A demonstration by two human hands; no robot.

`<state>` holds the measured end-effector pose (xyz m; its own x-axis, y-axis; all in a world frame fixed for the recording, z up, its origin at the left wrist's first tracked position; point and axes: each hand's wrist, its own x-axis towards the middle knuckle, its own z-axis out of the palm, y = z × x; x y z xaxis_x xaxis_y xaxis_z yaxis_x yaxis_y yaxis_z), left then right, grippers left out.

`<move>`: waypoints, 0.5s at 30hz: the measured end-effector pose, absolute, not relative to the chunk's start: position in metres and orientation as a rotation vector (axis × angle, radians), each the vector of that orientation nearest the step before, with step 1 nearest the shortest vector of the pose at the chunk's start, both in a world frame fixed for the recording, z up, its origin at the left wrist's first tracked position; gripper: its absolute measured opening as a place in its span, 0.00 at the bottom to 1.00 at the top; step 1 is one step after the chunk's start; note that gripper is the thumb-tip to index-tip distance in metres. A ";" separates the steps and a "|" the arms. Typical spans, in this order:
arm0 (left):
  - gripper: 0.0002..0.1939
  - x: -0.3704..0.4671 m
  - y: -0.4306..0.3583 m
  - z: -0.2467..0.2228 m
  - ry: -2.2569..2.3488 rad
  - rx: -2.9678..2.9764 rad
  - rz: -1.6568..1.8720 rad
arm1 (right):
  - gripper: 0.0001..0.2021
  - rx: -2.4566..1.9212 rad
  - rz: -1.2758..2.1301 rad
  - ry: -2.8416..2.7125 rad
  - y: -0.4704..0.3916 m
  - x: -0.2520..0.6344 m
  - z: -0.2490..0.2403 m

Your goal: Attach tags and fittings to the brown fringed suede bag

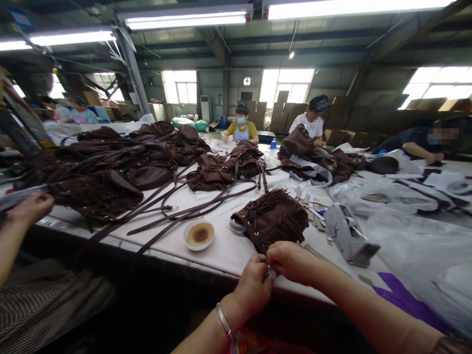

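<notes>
Both bare hands meet at the near edge of the worktop (224,253), the left hand (253,284) coming up from below and the right hand (291,261) reaching in from the right. The fingers of both are drawn narrow and pinched around a small dark piece (269,269), mostly hidden between them, so what it is cannot be told. A silver bracelet (223,319) circles the left wrist.

Just beyond the hands, close to that near edge, a brown fringed bag (275,219) lies on its side, its fringe spread toward the right and its metal eyelets toward the left. Left of it, near the same edge, stands a white bowl (199,235) with tan contents, darker in the middle. Long brown straps (177,216) run across the worktop behind the bowl and out over the near edge.

To the right of the bag sit a grey tape dispenser (348,236) and scattered strips (319,216); a purple sheet (409,300) lies lower, toward the right end, beside clear plastic (416,246). A large pile of brown bags (121,152) covers the left part, where a co-worker's hand (33,209) grips grey cloth (18,196) at the near edge. A co-worker in a yellow top (241,132) is at the far edge
</notes>
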<state>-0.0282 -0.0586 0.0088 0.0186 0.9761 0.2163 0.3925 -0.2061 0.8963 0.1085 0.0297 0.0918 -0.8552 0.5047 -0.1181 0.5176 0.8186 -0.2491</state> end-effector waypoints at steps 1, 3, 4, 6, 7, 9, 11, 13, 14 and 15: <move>0.03 -0.029 -0.059 0.009 1.406 1.669 1.177 | 0.03 0.817 -0.365 2.943 0.029 0.106 0.095; 0.04 -0.029 -0.059 0.010 1.400 1.678 1.188 | 0.03 0.780 -0.269 2.933 0.028 0.101 0.099; 0.04 -0.030 -0.060 0.010 1.396 1.685 1.190 | 0.04 0.761 -0.231 2.920 0.028 0.100 0.100; 0.04 -0.030 -0.060 0.010 1.385 1.707 1.183 | 0.04 0.736 -0.170 2.875 0.027 0.100 0.099; 0.04 -0.030 -0.060 0.010 1.382 1.716 1.175 | 0.04 0.720 -0.151 2.853 0.028 0.101 0.097; 0.05 -0.030 -0.060 0.010 1.383 1.723 1.162 | 0.04 0.674 -0.121 2.841 0.028 0.104 0.091; 0.04 -0.031 -0.060 0.011 1.392 1.715 1.162 | 0.06 0.627 -0.092 2.886 0.027 0.109 0.082; 0.05 -0.032 -0.059 0.012 1.392 1.720 1.146 | 0.05 0.603 -0.053 2.957 0.024 0.116 0.073; 0.05 -0.033 -0.058 0.012 1.391 1.735 1.123 | 0.04 0.605 -0.030 2.993 0.023 0.119 0.069; 0.05 -0.034 -0.058 0.012 1.396 1.754 1.095 | 0.06 0.613 -0.007 3.026 0.021 0.122 0.065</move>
<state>-0.0342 -0.0576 0.0125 0.0910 0.9718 0.2175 0.4427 -0.2351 0.8653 0.1219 0.0213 0.0652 -0.9197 0.3889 -0.0543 0.3892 0.9211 0.0065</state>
